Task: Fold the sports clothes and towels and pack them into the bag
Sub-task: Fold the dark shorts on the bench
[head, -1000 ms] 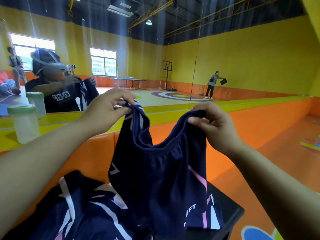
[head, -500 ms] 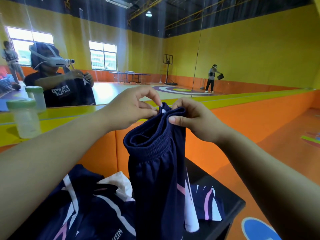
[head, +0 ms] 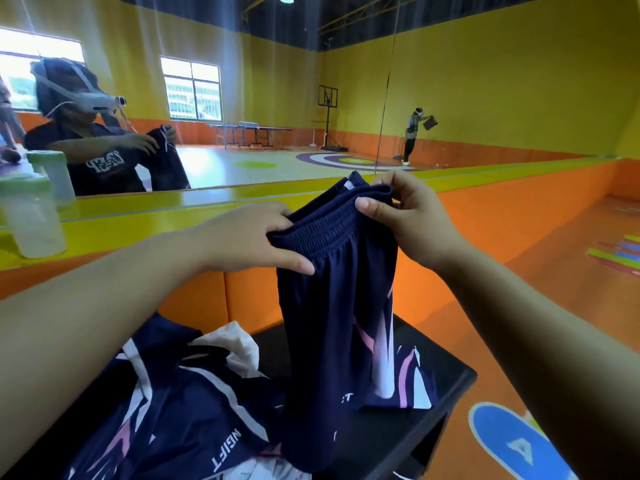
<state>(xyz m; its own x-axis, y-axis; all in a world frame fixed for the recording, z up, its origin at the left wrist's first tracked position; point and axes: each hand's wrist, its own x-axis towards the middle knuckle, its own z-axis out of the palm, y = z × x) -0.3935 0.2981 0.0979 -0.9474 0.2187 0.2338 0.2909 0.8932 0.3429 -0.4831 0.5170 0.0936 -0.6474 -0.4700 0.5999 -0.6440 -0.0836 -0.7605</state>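
Note:
Navy sports shorts (head: 332,341) with pink and white stripes hang folded in half lengthwise above a black table (head: 433,427). My left hand (head: 249,237) pinches the near end of the elastic waistband. My right hand (head: 408,220) grips the far end of the waistband, slightly higher. The shorts' hem touches the table. A navy jersey (head: 180,410) with white and pink stripes lies crumpled on the table at lower left. A white cloth (head: 232,344) lies bunched behind it. No bag is in view.
A yellow-green ledge (head: 138,216) runs behind the table under a wall mirror (head: 242,98). Two pale bottles with green lids (head: 31,216) stand on it at left. Orange padded wall and orange floor (head: 536,289) lie to the right.
The waistband was spread wide between my hands, then brought together. Now the shorts hang doubled lengthwise, and my hands have moved slightly apart along the flattened waistband.

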